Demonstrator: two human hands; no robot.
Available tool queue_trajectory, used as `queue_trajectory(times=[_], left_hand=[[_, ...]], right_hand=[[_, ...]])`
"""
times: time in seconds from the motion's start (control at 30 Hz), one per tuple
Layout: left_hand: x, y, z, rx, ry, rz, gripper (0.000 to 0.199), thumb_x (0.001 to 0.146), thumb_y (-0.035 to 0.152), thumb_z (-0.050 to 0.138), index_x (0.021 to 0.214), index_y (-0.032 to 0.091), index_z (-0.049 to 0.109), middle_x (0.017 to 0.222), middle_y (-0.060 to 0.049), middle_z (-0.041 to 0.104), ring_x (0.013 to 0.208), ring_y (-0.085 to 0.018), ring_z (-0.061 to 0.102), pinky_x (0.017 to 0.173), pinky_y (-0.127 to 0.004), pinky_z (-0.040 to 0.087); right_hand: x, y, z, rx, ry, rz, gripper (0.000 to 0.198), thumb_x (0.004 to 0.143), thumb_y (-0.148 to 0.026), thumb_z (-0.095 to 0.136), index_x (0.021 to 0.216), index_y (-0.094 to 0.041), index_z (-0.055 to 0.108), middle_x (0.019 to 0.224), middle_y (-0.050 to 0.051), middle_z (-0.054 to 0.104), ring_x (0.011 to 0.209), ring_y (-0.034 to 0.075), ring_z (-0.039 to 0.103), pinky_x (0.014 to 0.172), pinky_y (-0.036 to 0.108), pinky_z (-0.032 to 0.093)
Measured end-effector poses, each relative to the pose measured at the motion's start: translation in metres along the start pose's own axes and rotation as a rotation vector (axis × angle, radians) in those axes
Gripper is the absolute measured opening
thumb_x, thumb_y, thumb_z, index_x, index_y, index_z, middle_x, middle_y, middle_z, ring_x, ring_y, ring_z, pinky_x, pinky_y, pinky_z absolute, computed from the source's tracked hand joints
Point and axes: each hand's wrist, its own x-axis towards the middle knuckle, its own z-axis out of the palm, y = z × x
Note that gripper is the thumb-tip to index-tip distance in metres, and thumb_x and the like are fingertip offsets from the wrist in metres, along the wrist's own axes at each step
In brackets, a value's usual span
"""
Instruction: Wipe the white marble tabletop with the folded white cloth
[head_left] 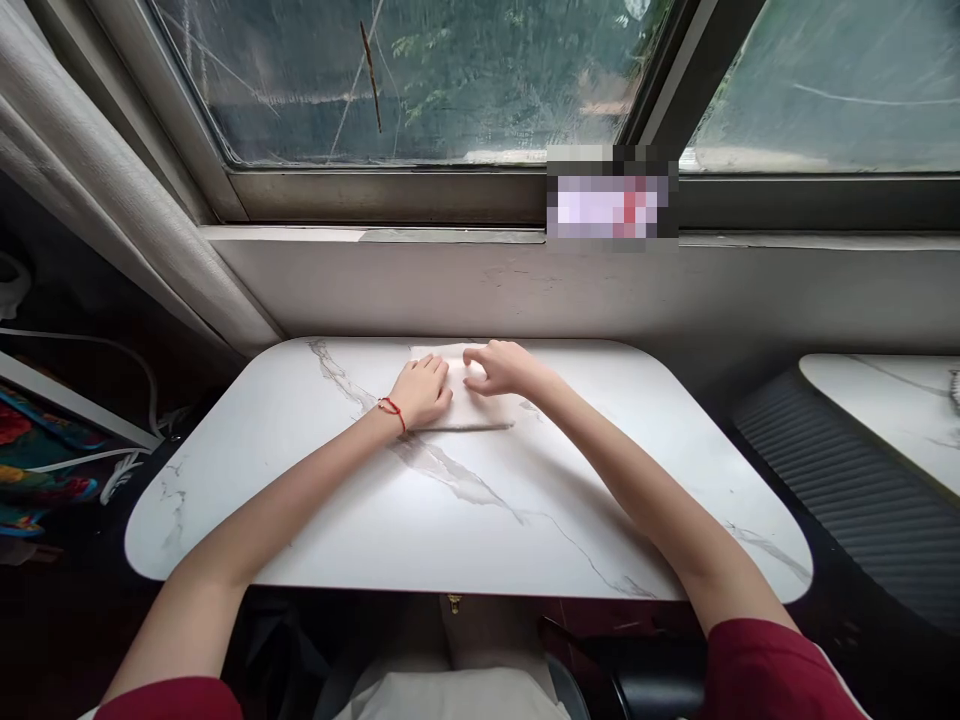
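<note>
A flat, whitish rectangular piece [478, 412], cloth or paper I cannot tell, lies near the far edge of the white marble-patterned table [322, 520]. Across its left side rests my left hand [424, 390], palm down with the fingers stretched out; a red string bracelet [391, 406] circles that wrist. My right hand [502, 368] is over the right part of the piece. Its thumb and forefinger are apart with nothing visible between them, and the other fingers are partly hidden. Whether the right fingertips touch the piece I cannot make out.
Behind the table rises a pale wall [390, 285] below a metal-framed window [420, 90]. A curtain [97, 170] hangs at the left, above white cables [120, 465]. Another marble-patterned tabletop [892, 400] and a dark ribbed surface [832, 480] are at the right.
</note>
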Motion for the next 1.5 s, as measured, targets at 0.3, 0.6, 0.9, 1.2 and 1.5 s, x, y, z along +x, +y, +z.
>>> queue_trajectory(times=[0.3,0.6,0.9,1.2,1.5], left_hand=[[-0.112,0.047,0.001,0.054,0.081,0.135,0.052,0.101,0.023,0.028,0.139,-0.005,0.050,0.149,-0.028,0.051,0.144,-0.039,0.043,0.116,-0.052,0.037],[-0.163,0.051,-0.017,-0.228,0.095,0.062,0.050,0.105,0.028,0.034,0.153,0.015,0.041,0.157,-0.012,0.047,0.149,-0.024,0.040,0.123,-0.044,0.036],[-0.193,0.028,-0.021,-0.301,0.035,-0.084,0.054,0.108,0.035,0.033,0.161,0.027,0.028,0.164,-0.003,0.036,0.152,-0.021,0.035,0.124,-0.042,0.036],[-0.207,-0.001,0.000,-0.097,0.096,-0.231,0.063,0.106,0.045,0.029,0.161,0.015,0.024,0.165,-0.015,0.032,0.154,-0.028,0.030,0.122,-0.051,0.036],[-0.141,-0.054,-0.011,0.006,-0.133,-0.295,0.072,0.100,0.048,0.033,0.151,-0.003,0.038,0.162,-0.025,0.034,0.154,-0.034,0.028,0.123,-0.050,0.031]], right_hand=[[-0.034,-0.045,-0.036,0.270,-0.613,-0.129,0.036,0.087,-0.032,0.064,0.117,-0.012,0.067,0.067,0.003,0.072,0.063,0.018,0.069,0.059,0.025,0.048],[-0.078,-0.112,-0.047,-0.039,-0.495,-0.244,0.033,0.089,-0.021,0.067,0.119,-0.007,0.070,0.107,0.018,0.075,0.097,0.026,0.074,0.072,0.028,0.052],[-0.105,-0.134,-0.052,-0.040,-0.481,-0.292,0.029,0.095,-0.024,0.063,0.117,-0.008,0.071,0.104,0.020,0.076,0.092,0.026,0.075,0.070,0.029,0.055],[-0.067,-0.143,0.036,-0.069,0.038,-0.327,0.085,0.100,-0.059,0.046,0.155,0.005,0.034,0.150,0.042,0.038,0.141,0.047,0.046,0.101,0.053,0.046],[0.000,-0.133,0.070,0.032,0.245,-0.249,0.079,0.103,-0.056,0.039,0.160,-0.002,0.027,0.159,0.036,0.028,0.151,0.044,0.029,0.115,0.057,0.030]])
